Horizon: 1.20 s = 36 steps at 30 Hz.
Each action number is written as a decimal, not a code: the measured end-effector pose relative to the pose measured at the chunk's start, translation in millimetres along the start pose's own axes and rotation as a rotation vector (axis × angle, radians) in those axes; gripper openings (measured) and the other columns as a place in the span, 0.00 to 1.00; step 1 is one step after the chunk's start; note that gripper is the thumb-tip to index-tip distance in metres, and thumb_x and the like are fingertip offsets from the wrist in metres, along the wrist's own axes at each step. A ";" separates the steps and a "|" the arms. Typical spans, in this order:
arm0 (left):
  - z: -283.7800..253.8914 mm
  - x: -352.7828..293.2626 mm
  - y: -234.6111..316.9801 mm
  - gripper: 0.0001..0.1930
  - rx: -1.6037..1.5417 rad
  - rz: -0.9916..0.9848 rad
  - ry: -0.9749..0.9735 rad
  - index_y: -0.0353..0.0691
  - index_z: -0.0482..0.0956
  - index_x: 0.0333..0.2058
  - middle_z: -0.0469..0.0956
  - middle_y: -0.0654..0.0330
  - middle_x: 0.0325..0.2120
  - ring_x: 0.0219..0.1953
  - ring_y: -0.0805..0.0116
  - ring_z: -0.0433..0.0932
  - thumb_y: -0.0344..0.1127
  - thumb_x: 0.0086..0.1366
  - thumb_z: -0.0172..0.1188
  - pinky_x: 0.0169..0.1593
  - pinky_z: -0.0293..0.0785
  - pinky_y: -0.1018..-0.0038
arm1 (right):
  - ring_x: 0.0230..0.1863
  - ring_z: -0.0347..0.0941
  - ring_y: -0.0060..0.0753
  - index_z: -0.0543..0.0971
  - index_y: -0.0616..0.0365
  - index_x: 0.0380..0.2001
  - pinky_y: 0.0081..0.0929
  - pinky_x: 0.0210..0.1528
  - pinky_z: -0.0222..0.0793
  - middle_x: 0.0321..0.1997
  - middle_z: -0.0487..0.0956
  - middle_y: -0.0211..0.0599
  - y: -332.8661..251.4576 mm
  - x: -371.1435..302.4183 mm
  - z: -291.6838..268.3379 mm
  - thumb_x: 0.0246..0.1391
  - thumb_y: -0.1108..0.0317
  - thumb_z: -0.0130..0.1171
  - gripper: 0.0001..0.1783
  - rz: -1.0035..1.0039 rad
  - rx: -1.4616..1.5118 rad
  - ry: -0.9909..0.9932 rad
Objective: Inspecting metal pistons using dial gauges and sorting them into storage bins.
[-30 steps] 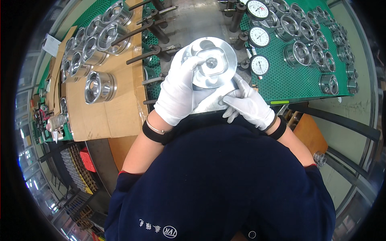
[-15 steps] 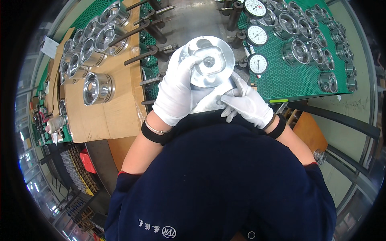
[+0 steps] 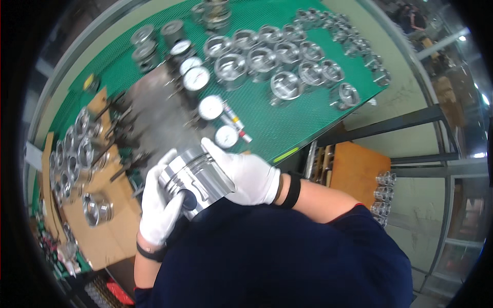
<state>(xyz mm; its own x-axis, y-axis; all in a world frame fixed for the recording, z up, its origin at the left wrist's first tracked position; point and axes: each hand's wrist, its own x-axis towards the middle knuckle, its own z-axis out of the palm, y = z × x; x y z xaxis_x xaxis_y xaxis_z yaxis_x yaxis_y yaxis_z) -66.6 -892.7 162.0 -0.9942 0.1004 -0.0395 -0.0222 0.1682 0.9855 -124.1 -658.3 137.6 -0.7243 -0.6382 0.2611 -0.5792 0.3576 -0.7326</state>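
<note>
Between my two white-gloved hands is a shiny metal piston (image 3: 194,177), tilted on its side in front of my body. Its ring grooves and a dark round pin hole show. My left hand (image 3: 158,205) grips its left side, with the thumb by the pin hole. On the other side my right hand (image 3: 246,177) is closed round it, with fingers reaching over the top edge. Just beyond the piston lies a grey metal plate (image 3: 156,108), and several round dial gauges (image 3: 211,107) stand along its right side.
Several pistons (image 3: 285,86) stand on the green mat (image 3: 272,123) at the right. More sit on cardboard (image 3: 120,226) at the left, one piston (image 3: 96,209) apart from them. Dark clamp rods (image 3: 123,169) stick out by the plate. An orange board (image 3: 354,164) is low on the right.
The piston has turned from its crown facing up to lying on its side, and both hands now hold it. My view has swung to the right, so the bench appears rotated.
</note>
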 end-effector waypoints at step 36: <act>-51.1 -44.5 38.0 0.32 0.828 -0.424 0.728 0.33 0.55 0.68 0.61 0.44 0.65 0.62 0.52 0.67 0.40 0.70 0.48 0.65 0.63 0.63 | 0.27 0.76 0.35 0.78 0.50 0.41 0.24 0.25 0.77 0.31 0.80 0.29 543.6 -135.0 -437.3 0.50 0.55 0.74 0.19 1.037 1.014 1.558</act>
<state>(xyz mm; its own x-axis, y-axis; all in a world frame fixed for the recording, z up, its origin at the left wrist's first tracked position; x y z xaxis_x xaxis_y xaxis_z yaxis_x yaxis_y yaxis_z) -28.6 -940.9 209.7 -0.7556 -0.6543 0.0293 -0.5565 0.6649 0.4982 -504.8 -79.6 -21.0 -0.5158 0.6360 -0.5740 0.1007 -0.6203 -0.7779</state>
